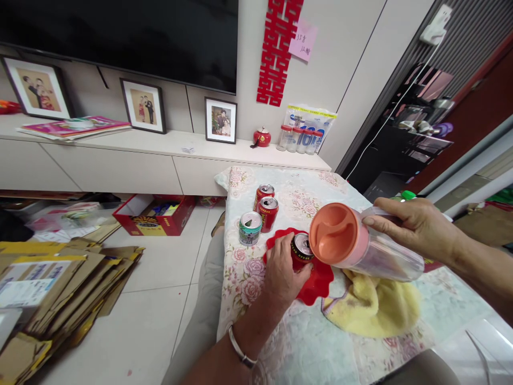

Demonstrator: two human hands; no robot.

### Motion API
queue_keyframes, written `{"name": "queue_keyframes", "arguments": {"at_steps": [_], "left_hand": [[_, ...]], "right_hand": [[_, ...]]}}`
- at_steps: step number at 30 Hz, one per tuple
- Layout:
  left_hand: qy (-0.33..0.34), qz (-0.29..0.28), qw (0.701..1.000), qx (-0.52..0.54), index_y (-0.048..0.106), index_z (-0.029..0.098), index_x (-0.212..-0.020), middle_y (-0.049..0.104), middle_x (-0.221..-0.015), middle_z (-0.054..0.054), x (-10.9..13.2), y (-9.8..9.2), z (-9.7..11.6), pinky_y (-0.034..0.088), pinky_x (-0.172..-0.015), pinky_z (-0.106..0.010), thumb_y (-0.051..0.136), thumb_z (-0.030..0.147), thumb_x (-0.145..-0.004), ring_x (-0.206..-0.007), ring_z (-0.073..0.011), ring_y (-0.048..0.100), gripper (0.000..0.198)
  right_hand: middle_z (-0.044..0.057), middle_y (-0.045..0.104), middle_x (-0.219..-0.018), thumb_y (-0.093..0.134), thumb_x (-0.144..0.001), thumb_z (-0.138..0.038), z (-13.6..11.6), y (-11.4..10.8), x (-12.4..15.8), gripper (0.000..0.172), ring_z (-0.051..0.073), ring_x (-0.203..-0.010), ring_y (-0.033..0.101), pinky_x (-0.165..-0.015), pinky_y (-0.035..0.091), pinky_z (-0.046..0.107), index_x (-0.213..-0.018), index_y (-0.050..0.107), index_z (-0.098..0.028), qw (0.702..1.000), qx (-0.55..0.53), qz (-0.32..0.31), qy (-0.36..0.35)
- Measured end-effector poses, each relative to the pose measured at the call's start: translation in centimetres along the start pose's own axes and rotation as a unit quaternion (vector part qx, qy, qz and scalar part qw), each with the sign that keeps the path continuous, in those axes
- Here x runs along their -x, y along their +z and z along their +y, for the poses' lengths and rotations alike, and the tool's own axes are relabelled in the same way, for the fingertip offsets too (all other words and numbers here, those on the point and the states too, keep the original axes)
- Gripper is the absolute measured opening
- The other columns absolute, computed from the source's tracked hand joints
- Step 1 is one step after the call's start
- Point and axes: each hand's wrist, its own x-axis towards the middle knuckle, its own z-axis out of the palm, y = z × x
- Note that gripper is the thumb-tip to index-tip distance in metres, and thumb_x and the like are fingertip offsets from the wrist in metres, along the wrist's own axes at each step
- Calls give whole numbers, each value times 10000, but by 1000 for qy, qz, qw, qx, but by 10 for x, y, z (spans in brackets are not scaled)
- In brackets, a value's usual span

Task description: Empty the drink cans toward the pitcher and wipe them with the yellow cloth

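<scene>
My left hand (282, 267) is wrapped round a red and black drink can (301, 247), which stands upright on a red scalloped tray (316, 291). In my right hand (412, 224) is the handle of a clear plastic pitcher (395, 259) with an orange lid (334, 235). The pitcher is tipped to the left, its lid close over the can's opened top. I cannot make out any liquid between them. Beyond the tray stand two red cans (267, 213) and a green and silver can (250, 229), all upright with opened tops.
A yellow cloth (377, 307) lies on the flowered tablecloth (248, 283), under the pitcher. Behind the table, a white cabinet (192, 152) carries picture frames (221, 121), a small red pot (262, 137) and several red-lidded jars (295, 140). Flattened cardboard (76, 289) and a red box (156, 214) are on the floor.
</scene>
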Motion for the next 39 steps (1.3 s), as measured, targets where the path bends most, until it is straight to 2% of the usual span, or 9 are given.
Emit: {"name": "queue_keyframes", "arguments": {"at_steps": [6,14,22,28,33,35,39], "left_hand": [[7,5,1000,-2,508,206,-1461,741,-1396,-166,0,0,-1,615,-1051,-614,823,143,-751,-1302,-397,721,779],[22,28,999,-4,517,205,-1453,749,-1377,-172,1,2,-2,628,-1058,-598,846,118,-718,-1282,-392,730,810],[25,34,999,-4,511,221,-1447,755,-1360,-164,0,2,-1,635,-1032,-600,846,115,-717,-1259,-396,742,809],[22,26,999,-4,500,226,-1454,746,-1386,-164,0,1,-5,633,-1021,-601,840,139,-728,-1275,-402,734,807],[29,40,999,-12,515,225,-1435,754,-1310,-153,0,2,-6,641,-997,-548,831,124,-722,-1220,-381,749,786],[33,43,998,-12,523,220,-1432,749,-1304,-154,-1,2,-6,641,-996,-533,829,126,-731,-1223,-376,747,771],[39,40,998,-8,524,209,-1433,740,-1325,-163,-1,2,-7,634,-1007,-532,832,141,-741,-1246,-381,736,760]], "right_hand": [[-79,363,-564,439,-1079,-783,0,1,1,640,122,-525,337,-554,298,304,-740,458,-240,1000,6,8,-11],[-87,375,-535,512,-1097,-690,17,10,-1,582,97,-470,335,-475,281,264,-734,479,-235,997,5,38,-65],[-83,375,-518,509,-1091,-704,13,8,-3,609,84,-465,319,-459,279,247,-719,500,-221,998,-4,39,-57],[-69,341,-528,552,-1045,-743,15,15,-1,642,91,-488,302,-470,246,258,-680,485,-219,996,-67,51,-12],[-30,401,-590,583,-974,-825,10,13,-1,686,126,-551,387,-514,295,278,-652,553,-221,987,-145,24,60],[-19,409,-617,634,-934,-841,7,12,-1,696,134,-584,392,-532,303,282,-636,564,-216,979,-186,20,85],[-32,341,-631,813,-814,-807,6,11,1,707,113,-599,306,-529,209,276,-585,535,-199,939,-305,65,144]]}}
